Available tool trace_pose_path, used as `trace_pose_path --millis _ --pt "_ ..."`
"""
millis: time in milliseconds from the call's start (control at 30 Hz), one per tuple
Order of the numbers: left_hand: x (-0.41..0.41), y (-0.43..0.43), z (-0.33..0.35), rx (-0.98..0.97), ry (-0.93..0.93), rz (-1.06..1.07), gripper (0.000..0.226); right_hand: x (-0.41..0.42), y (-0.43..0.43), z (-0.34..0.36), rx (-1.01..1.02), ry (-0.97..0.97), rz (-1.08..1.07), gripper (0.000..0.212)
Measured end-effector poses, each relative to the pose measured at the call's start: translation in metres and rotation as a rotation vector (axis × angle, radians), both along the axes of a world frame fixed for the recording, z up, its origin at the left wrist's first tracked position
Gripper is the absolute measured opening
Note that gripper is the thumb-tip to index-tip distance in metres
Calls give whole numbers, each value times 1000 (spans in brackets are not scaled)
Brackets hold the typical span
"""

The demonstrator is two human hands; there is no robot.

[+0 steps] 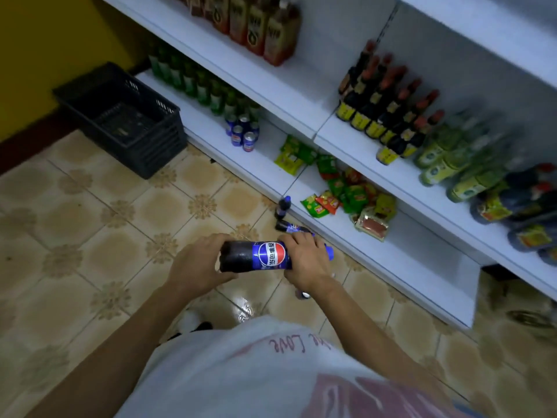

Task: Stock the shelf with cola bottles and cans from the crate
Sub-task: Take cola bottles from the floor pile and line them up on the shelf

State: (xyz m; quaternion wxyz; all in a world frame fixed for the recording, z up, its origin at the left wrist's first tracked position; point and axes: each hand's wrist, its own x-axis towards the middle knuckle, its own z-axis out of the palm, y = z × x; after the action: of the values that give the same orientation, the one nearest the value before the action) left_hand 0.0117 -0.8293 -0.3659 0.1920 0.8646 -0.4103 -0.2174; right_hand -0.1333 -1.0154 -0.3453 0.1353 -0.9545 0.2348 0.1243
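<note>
I hold a large cola bottle [256, 256] sideways over the floor, blue cap to the right. My left hand [196, 265] grips its base end. My right hand [307, 260] grips its neck end. Two smaller cola bottles are on the floor by the shelf: one upright [283, 208], one lying down [291, 227] just beyond my right hand. Several blue cola cans [242, 132] stand on the bottom shelf [271, 170]. The dark plastic crate [123, 119] sits on the floor at the left end of the shelf; its inside looks bare.
Green bottles line the bottom shelf left of the cans. Snack packets [340, 188] lie scattered on the bottom shelf to the right. Sauce bottles [388, 110] and other bottles fill the middle shelf. A yellow wall stands behind the crate. The floor is tiled.
</note>
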Motion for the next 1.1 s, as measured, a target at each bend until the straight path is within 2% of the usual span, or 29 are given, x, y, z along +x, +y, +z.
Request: trace_pose_path --millis 133,267,367,467,600,700,833,933,1000,1100 --pt "79 22 23 -120 -105 92 62 92 5 32 -278 -180 113 60" --pt "145 34 50 -223 -166 89 93 164 16 65 -424 -261 230 59" --pt "172 29 69 -205 -212 20 104 198 27 81 -479 -329 331 57" --pt "189 17 75 -166 -87 -49 99 228 30 93 -484 -375 451 59" --pt "213 9 73 -199 67 43 76 267 14 106 -519 -382 601 61" --pt "238 -2 73 -251 143 105 73 296 -3 110 -497 -374 624 67" --pt "280 -29 87 -284 207 213 66 327 -42 117 -525 -543 471 76" --pt "319 -55 105 -269 237 269 66 349 -77 122 -438 -680 172 72" --pt "345 -77 117 -294 230 312 68 370 -95 123 -243 -793 -67 63" --pt "377 -113 135 -370 222 344 65 408 -108 133 265 -883 -293 65"
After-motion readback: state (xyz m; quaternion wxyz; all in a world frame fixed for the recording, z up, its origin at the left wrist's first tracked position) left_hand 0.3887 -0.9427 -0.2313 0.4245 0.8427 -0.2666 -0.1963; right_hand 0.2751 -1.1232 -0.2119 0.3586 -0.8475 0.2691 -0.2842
